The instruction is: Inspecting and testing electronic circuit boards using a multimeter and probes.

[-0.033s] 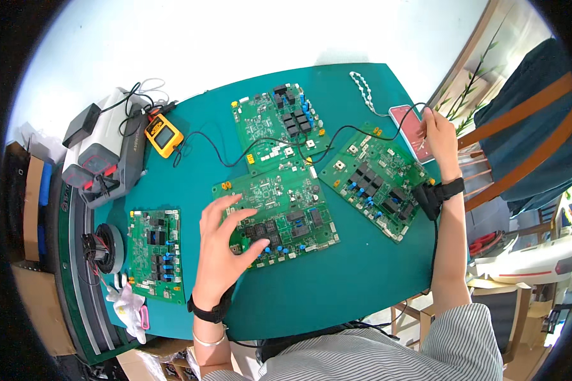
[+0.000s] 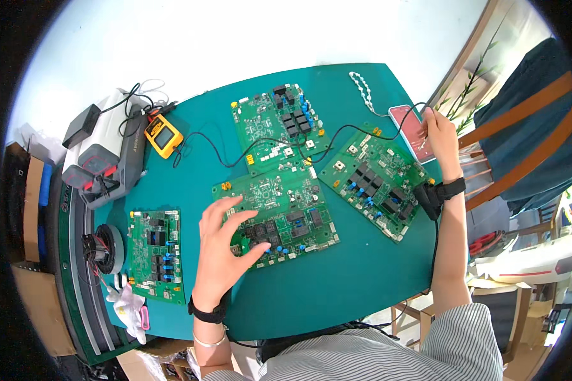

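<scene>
My left hand (image 2: pixel 221 244) hovers at the left side of the middle green circuit board (image 2: pixel 267 193), thumb and fingers spread and holding nothing. The fingers cover part of that board's edge. At the right, my right hand (image 2: pixel 441 136) pinches a thin black cable (image 2: pixel 344 128) beside a pink-screened phone (image 2: pixel 403 124). The cable runs left across the boards toward a yellow handheld meter (image 2: pixel 164 136). Another circuit board (image 2: pixel 260 120) lies behind the middle one. A tilted circuit board (image 2: pixel 384 159) sits between the middle board and my right hand.
A fourth circuit board (image 2: pixel 140 247) lies at the left, near a round black coil-like part (image 2: pixel 111 247) and a white cloth-like item (image 2: pixel 130 311). Grey equipment (image 2: pixel 117 146) stands at the table's far left. White beads (image 2: pixel 362 92) lie near the phone; a wooden chair (image 2: pixel 527 120) is at right.
</scene>
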### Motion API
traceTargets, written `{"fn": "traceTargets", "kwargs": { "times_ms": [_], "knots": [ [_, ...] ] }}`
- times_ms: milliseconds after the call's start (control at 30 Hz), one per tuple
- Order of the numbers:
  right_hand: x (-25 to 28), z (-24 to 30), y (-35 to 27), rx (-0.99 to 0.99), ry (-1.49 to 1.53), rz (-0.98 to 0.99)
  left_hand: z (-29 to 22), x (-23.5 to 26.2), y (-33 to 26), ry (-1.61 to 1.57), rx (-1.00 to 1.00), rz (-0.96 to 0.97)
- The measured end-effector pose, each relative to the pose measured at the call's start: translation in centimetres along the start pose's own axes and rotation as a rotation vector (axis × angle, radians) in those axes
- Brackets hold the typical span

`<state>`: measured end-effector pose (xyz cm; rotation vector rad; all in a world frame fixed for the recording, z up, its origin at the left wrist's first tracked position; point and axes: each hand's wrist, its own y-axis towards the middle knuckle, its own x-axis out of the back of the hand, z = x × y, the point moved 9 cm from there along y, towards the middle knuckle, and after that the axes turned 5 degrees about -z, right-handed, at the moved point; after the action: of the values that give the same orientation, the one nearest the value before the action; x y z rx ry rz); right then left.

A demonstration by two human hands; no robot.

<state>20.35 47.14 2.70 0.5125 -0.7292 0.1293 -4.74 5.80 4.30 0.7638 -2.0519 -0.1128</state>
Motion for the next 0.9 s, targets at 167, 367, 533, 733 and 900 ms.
{"fn": "traceTargets", "kwargs": {
  "times_ms": [167,367,533,733,900],
  "knots": [
    [0.6,-0.3,0.3,0.018,0.034,0.013,1.3,-1.1,-0.4,0.04,0.014,0.12],
    [0.2,-0.1,0.3,0.019,0.135,0.007,-0.3,-2.2,-0.8,0.03,-0.091,0.273],
    [0.4,-0.3,0.2,0.022,0.023,-0.001,-0.1,-2.7,-0.9,0.027,-0.102,0.309],
    [0.8,0.5,0.0,0.015,0.028,-0.007,-0.8,-2.7,-0.9,0.046,-0.123,0.338],
    [0.5,0.4,-0.1,0.029,0.01,0.005,-0.8,-3.0,-0.9,0.017,-0.139,0.337]
  ]
}}
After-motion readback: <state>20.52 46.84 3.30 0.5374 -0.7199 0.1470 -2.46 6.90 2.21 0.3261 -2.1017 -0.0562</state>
